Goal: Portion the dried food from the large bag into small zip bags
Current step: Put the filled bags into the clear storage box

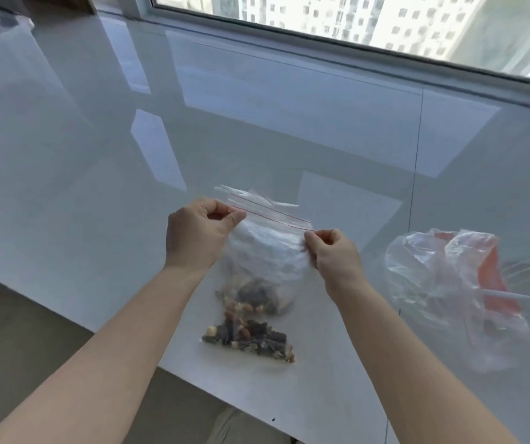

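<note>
Clear small zip bag with red seal line (265, 251), upright above glossy white tabletop (97, 155), mouth up, seal strip running left-right. Pinched at corners by left hand (196, 235) and right hand (334, 254). Second filled zip bag (251, 339) flat beneath. Crumpled translucent large bag (449, 293) right; contents indistinct.

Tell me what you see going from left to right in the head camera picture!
Left hand → zip bag held up with dried food inside → right hand → crumpled plastic bag lying on the white table.
</note>
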